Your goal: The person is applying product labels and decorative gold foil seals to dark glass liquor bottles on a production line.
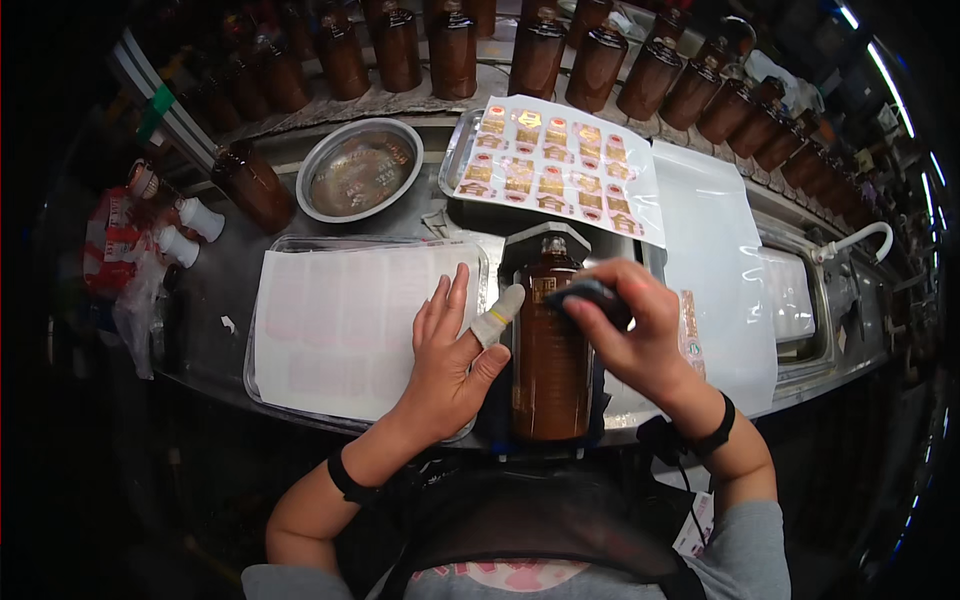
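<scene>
A brown glazed bottle [552, 370] lies on its back in a dark-lined cradle in front of me, its neck pointing away. Near its shoulder sits a small gold label [543, 289]. My right hand [640, 315] grips a dark, rounded, scraper-like tool [598, 297], whose tip is at the bottle's upper face by the label. Fingers apart, my left hand [450, 360] is at the bottle's left side. Its index finger wears a pale finger cot [497, 316] with a yellow band and appears to touch the bottle's edge.
To the left is a tray with white sheets [330, 340]. Behind it stands a metal bowl [360, 170] of liquid. A gold-and-red decal sheet [555, 165] lies on another tray. Brown bottles [453, 55] line the back shelf. A sink [795, 300] with a white tap is at right.
</scene>
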Available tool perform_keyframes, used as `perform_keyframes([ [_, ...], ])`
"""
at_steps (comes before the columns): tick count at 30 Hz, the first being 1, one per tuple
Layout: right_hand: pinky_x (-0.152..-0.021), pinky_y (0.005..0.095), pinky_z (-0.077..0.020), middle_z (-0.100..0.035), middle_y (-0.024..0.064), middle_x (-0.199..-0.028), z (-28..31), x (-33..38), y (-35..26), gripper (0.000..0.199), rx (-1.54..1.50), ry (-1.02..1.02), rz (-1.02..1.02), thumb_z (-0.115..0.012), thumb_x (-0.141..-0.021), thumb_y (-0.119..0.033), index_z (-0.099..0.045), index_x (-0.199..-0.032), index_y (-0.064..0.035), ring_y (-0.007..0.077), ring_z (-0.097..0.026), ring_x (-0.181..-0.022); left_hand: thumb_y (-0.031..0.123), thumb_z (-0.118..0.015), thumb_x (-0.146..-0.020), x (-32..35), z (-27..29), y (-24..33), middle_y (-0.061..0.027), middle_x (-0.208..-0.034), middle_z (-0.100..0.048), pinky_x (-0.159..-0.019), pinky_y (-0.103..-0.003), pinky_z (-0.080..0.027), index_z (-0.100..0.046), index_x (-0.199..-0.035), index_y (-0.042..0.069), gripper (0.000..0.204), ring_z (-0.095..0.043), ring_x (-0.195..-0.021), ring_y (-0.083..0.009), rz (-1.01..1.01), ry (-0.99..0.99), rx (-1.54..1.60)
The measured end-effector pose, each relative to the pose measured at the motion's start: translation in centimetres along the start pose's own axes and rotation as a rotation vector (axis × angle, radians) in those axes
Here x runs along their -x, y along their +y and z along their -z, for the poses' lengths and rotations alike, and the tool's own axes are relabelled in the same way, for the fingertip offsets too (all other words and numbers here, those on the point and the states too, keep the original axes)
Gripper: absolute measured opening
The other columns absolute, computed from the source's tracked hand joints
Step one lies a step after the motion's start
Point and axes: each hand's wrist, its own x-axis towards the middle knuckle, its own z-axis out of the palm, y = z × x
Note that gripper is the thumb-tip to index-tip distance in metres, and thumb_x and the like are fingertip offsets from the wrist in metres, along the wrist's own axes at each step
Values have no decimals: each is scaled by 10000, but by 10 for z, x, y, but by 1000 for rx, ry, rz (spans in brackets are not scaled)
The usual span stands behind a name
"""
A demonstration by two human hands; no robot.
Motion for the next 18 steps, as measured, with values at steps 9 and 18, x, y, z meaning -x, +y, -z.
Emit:
perform_keyframes([
  [9,-674,381,-516,-624,132,-820,-12,-22,-1,219,194,-49,145,-703,-731,-9,-609,-929,-21,324,-634,-758,440,-454,-1010,15,4,-1,-260,-1595,-141,-1150,-506,-128,-527,-1413,129,515,-191,-1449,-431,-21,-9,70],
  [18,-679,311,-427,-536,7,-798,-23,34,-43,155,255,-483,552,-643,-685,-183,-632,-804,-85,174,-541,-807,397,-456,-1015,37,0,-24,-244,-1604,-133,-1146,-474,-158,-502,-1413,40,537,-209,-1453,-390,55,56,180],
])
